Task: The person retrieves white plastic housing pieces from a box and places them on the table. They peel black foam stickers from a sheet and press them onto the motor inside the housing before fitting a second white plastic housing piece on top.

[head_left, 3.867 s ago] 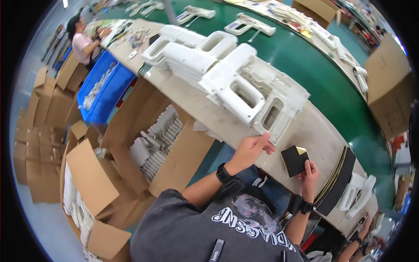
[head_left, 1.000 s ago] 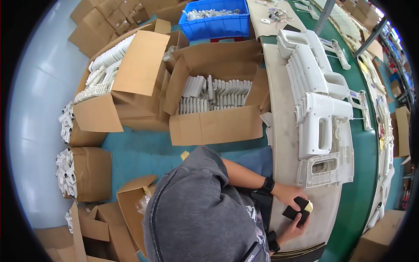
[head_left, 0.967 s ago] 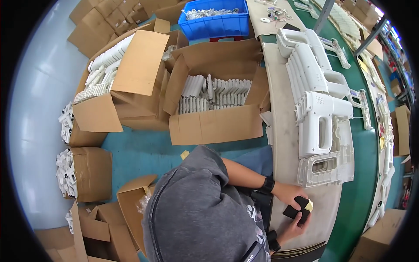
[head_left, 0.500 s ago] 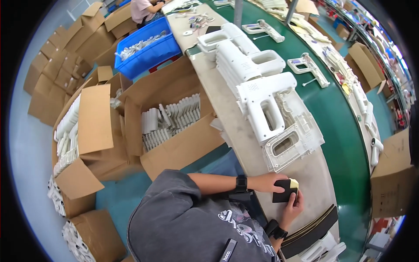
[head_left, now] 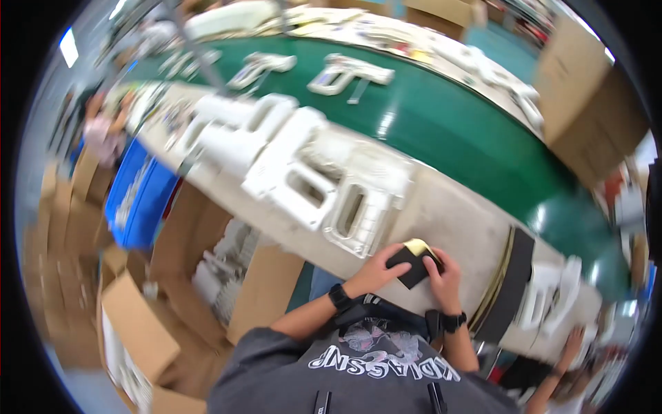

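A small black sheet with a pale yellow backing (head_left: 415,270), which looks like adhesive foam, is held between both hands above the workbench. My left hand (head_left: 376,270) grips its left side, thumb on the black face. On the right side, my right hand (head_left: 445,277) pinches it with thumb and fingers. The yellow layer shows along the far edge; whether it is being peeled I cannot tell. Just beyond my left hand lies an open white plastic shell (head_left: 365,247) with a handle opening. Several closed white housings (head_left: 289,162) rest against one another to its left.
Black strips with yellowish edges (head_left: 516,276) lie right of my hands, beside more white parts (head_left: 541,293). A co-worker's hand (head_left: 571,345) reaches in at far right. Beyond the bench runs a green belt (head_left: 441,117) carrying white gun-shaped parts (head_left: 345,74). Cardboard boxes (head_left: 141,328) and a blue bin (head_left: 141,186) stand left.
The view has swung to the right, so the bench now runs across it, and the co-worker's hand has come into sight. Both hands still hold the black sheet.
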`<state>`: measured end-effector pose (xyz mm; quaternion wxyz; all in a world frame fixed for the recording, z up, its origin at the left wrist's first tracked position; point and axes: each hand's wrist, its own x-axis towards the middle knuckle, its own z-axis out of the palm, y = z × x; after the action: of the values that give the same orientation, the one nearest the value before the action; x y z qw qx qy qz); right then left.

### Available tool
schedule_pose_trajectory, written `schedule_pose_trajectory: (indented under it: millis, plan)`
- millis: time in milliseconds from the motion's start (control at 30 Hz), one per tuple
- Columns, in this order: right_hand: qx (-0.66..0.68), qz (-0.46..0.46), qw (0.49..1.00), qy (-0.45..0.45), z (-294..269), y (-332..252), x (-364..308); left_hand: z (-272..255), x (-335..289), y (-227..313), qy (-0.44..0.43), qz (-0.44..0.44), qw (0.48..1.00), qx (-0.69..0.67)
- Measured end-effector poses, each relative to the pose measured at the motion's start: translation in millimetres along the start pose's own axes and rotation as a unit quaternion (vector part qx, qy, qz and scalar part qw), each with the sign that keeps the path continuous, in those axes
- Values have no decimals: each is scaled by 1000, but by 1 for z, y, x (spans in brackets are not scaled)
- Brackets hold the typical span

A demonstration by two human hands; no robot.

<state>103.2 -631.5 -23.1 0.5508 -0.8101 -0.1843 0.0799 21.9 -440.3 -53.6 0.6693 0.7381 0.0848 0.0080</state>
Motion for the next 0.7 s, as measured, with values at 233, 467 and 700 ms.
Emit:
schedule_pose_trajectory:
  millis: [233, 467, 700]
  plan:
    - [65, 36, 997, -23, 0, -4, 5, 1, 1, 19, 5, -13, 998, -69]
    - [109, 28, 994, -7, -2, 3, 0, 8, 5, 21, 9, 66, 996, -63]
    - [-92, -112, 982, 117, -41, -66, 12, 3, -5, 14, 40, 49, 995, -72]
